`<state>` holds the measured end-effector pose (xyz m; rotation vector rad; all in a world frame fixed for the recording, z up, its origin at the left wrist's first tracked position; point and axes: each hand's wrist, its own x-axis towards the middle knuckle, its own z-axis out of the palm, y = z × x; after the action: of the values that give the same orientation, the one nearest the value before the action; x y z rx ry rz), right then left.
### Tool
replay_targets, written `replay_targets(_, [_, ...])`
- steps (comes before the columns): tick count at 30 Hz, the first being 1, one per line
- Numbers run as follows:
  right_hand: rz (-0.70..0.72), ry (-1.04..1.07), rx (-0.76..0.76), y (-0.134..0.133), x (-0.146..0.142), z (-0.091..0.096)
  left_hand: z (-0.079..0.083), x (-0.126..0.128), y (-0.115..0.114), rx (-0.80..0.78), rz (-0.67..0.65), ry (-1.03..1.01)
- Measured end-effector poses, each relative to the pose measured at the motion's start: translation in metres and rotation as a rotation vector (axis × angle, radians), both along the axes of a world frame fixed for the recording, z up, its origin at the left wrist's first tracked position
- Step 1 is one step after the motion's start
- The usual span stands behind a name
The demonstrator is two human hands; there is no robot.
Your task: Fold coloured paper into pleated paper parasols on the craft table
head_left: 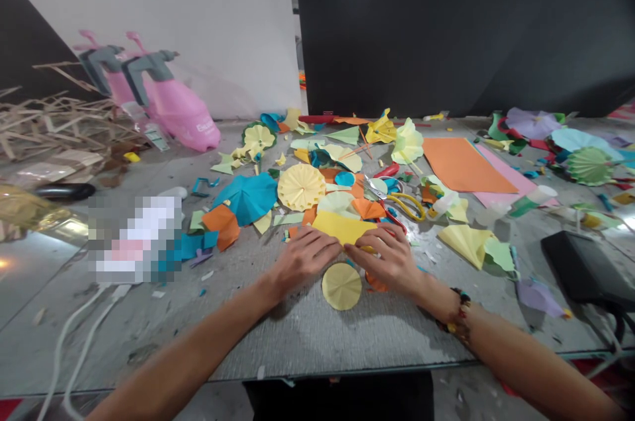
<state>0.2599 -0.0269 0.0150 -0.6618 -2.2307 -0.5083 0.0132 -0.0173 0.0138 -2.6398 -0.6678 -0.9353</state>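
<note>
A sheet of yellow paper (pixel 342 228) lies on the grey worktop (pixel 302 335), and its near edge runs under the fingers of both hands. My left hand (pixel 303 259) and my right hand (pixel 381 259) curl over that edge, fingertips almost meeting. Just below them rests a pleated pale yellow paper disc (pixel 341 286), apart from both hands. A scrap of orange paper (pixel 376 282) pokes out under my right hand. Scissors with yellow handles (pixel 391 199) lie beyond my right hand, among scattered paper fans and cut pieces.
Orange and pink card sheets (pixel 466 166) lie to the right, with a black flat device (pixel 583 265) near the right edge. A pixelated patch (pixel 133 239) covers something at left. Dry straw (pixel 49 123) and pink scooter-shaped objects (pixel 173 110) stand behind. White cables (pixel 74 341) cross the near left.
</note>
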Motion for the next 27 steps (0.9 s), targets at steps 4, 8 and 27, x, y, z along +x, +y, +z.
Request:
replay_targets(4, [0.001, -0.009, 0.010, 0.0012, -0.0005, -0.0042, -0.0013, 0.0012, -0.0027, -0.018, 0.016, -0.009])
replay_targets(8, [-0.017, 0.006, 0.012, 0.0015, -0.0005, -0.0034, -0.0004, -0.0001, -0.0032, -0.012, 0.011, 0.004])
replay_targets(27, [-0.079, -0.126, 0.037, -0.0004, -0.0028, -0.0007, 0.0023, 0.0031, 0.0016, 0.098, 0.059, 0.179])
